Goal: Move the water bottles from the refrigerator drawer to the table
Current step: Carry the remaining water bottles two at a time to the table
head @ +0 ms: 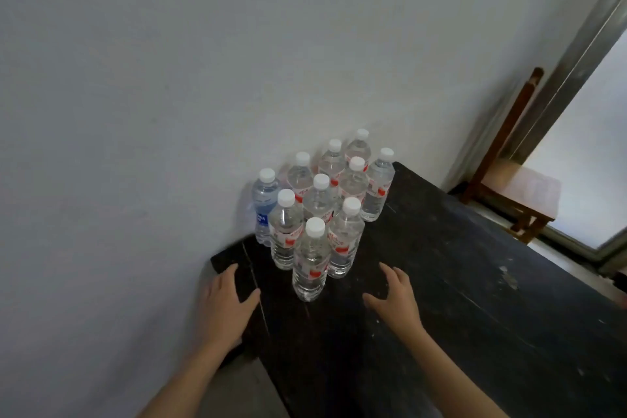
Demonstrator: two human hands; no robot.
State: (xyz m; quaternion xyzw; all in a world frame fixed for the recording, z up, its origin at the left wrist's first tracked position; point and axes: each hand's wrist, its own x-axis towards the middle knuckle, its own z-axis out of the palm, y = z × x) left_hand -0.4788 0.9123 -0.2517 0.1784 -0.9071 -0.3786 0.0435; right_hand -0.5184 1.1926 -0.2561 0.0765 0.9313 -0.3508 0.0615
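Against the grey wall [169,78], a dark table [475,299] is carrying ten water bottles [319,207] mid-frame. Below them, the left hand [226,310] and right hand [397,302] are holding nothing, fingers spread. The task is probably nearing its end, though the drawer is not showing.

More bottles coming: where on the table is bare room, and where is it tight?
Bare table runs wide right of the bottle cluster, out to the edge by the chair. Also free: the strip before the front bottle, between left hand and right hand. Tight: the far corner against the wall, bottles packed close.
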